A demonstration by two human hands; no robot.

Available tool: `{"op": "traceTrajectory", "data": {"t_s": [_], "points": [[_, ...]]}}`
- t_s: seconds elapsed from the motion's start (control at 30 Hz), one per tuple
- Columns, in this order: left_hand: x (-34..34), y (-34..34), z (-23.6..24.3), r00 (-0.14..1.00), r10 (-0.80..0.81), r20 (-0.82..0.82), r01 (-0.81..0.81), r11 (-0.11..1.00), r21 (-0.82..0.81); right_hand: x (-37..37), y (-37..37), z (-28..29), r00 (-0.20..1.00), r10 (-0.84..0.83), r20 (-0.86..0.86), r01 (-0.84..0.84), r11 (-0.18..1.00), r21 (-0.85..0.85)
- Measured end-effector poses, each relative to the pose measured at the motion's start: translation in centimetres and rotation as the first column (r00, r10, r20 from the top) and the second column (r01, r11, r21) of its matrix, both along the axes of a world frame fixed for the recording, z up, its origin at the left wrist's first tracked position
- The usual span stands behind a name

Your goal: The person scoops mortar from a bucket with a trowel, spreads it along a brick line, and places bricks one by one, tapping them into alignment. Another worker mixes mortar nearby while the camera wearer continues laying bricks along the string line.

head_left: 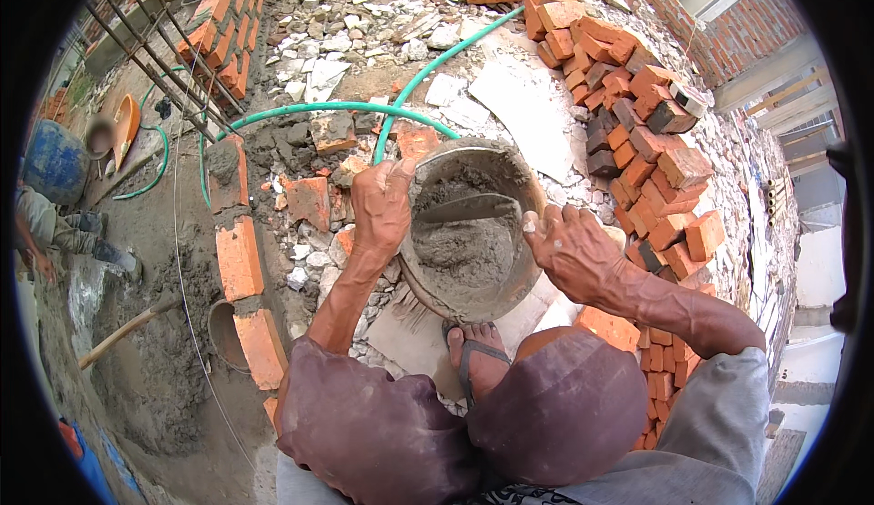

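Blade [469, 208] — lower edge hidden in mortar [466, 255]; co-worker [66, 236] — partly cut off, left rim.

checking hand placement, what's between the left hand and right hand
In the head view, a round, mortar-smeared grey bucket holding wet grey mortar lies between the left hand and right hand.

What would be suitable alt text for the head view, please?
A person's left hand and right hand hold opposite sides of a round tub of grey mortar. A row of bricks lies to the left, a larger brick pile to the right, and a green hose beyond.
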State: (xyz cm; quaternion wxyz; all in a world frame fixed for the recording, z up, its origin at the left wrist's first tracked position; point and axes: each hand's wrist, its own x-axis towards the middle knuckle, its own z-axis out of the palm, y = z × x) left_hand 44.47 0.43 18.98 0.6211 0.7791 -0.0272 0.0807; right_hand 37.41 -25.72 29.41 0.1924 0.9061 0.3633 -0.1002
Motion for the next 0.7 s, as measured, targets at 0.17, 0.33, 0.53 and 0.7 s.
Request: {"op": "traceTrajectory", "data": {"t_s": [0.17,0.33,0.53,0.7], "points": [[1.3,-1.2,3.5,0.979,-0.094,0.182,0.069,0.988,0.142,3.6,2.4,-1.7,0.956,-0.274,0.106,0.277,0.961,-0.020],[1.6,0.5,3.7,0.979,-0.084,0.186,0.052,0.984,0.170,0.2,5.8,-5.5,0.996,-0.071,-0.047,0.076,0.990,0.118],[0.7,-0.6,3.4,0.985,-0.080,0.155,0.065,0.993,0.098,-1.2,0.7,-3.7,0.816,-0.505,-0.283,0.578,0.696,0.425],[0.5,-0.7,3.9,0.969,-0.083,0.232,0.059,0.992,0.107,-2.3,5.8,-7.8,0.587,-0.368,-0.721,0.765,0.542,0.347]]}}
